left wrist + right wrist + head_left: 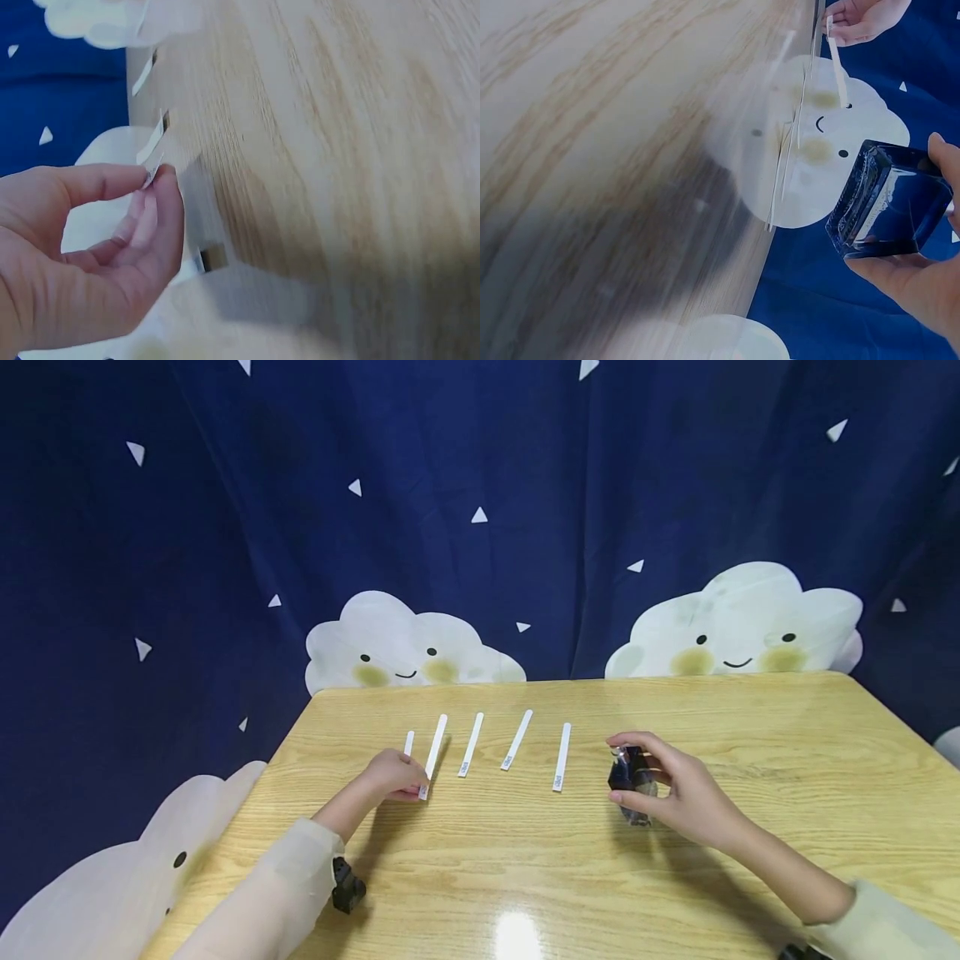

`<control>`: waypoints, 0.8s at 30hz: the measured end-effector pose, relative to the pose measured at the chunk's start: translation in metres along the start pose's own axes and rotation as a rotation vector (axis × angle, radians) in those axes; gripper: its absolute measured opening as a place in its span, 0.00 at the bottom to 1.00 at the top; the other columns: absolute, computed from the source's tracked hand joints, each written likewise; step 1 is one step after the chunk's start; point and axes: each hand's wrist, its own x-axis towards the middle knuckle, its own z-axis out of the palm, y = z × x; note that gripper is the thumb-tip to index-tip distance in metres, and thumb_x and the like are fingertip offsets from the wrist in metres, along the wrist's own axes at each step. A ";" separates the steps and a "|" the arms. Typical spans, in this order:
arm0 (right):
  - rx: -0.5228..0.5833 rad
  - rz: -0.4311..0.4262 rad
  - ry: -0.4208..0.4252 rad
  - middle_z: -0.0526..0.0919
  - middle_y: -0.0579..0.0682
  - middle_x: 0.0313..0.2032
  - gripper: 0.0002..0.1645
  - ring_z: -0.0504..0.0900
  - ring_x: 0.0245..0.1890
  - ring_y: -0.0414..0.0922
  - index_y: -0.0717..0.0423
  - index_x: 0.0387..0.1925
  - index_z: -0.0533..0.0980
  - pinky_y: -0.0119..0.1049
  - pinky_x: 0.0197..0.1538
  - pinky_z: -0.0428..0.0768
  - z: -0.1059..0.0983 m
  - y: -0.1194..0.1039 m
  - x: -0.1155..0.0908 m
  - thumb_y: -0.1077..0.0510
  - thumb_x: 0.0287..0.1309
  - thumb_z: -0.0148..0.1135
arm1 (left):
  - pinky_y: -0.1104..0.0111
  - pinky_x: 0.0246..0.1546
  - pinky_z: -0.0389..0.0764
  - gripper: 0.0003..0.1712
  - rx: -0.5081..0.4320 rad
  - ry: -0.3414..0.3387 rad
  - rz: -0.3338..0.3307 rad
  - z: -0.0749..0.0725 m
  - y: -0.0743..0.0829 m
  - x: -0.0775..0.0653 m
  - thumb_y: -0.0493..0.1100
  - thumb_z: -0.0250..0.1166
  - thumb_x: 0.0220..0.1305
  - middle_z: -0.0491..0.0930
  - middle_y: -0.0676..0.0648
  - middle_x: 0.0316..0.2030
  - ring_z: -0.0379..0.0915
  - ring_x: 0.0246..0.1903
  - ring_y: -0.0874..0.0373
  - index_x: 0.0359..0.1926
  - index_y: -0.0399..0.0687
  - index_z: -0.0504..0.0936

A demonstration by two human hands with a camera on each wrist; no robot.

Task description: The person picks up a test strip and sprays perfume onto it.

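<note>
My left hand point(393, 774) pinches the near end of a white paper strip point(434, 752) between thumb and fingertips. In the right wrist view this strip point(838, 71) shows lifted over the table, its free end pointing away from the hand. Beside the left hand lies another strip point(408, 742), partly hidden by the fingers. My right hand point(686, 789) holds a dark blue, thick-walled glass bottle point(628, 781) above the table, thumb on one side and fingers on the other. From the right wrist, the bottle point(896, 199) appears with a faceted, clear-edged face toward the camera.
Three more white strips lie in a loose row between the hands: one point(471, 745) near the left hand, a slanted one point(517, 740), and one point(562, 757) toward the bottle. Small print marks their near ends. A dark blue curtain point(480, 577) hangs behind the wooden table point(480, 860).
</note>
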 end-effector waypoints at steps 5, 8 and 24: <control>0.006 -0.001 -0.005 0.81 0.46 0.52 0.34 0.79 0.45 0.30 0.43 0.57 0.72 0.24 0.47 0.82 0.000 0.000 0.000 0.58 0.47 0.74 | 0.67 0.42 0.86 0.19 -0.147 -0.088 0.007 -0.005 -0.004 0.001 0.30 0.59 0.60 0.77 0.48 0.28 0.76 0.27 0.63 0.51 0.23 0.70; 0.005 0.005 -0.008 0.81 0.46 0.52 0.34 0.79 0.46 0.30 0.44 0.58 0.72 0.25 0.47 0.82 0.000 0.000 0.000 0.58 0.47 0.74 | 0.68 0.42 0.86 0.20 -0.206 -0.124 0.028 -0.007 -0.008 0.003 0.30 0.59 0.62 0.81 0.45 0.31 0.78 0.27 0.64 0.54 0.22 0.69; 0.024 0.002 -0.009 0.81 0.45 0.52 0.35 0.79 0.47 0.32 0.42 0.58 0.72 0.25 0.48 0.82 0.005 -0.001 0.005 0.57 0.46 0.75 | 0.64 0.49 0.84 0.21 -0.345 -0.198 0.098 0.001 -0.010 0.005 0.27 0.60 0.61 0.85 0.38 0.40 0.84 0.39 0.55 0.55 0.20 0.70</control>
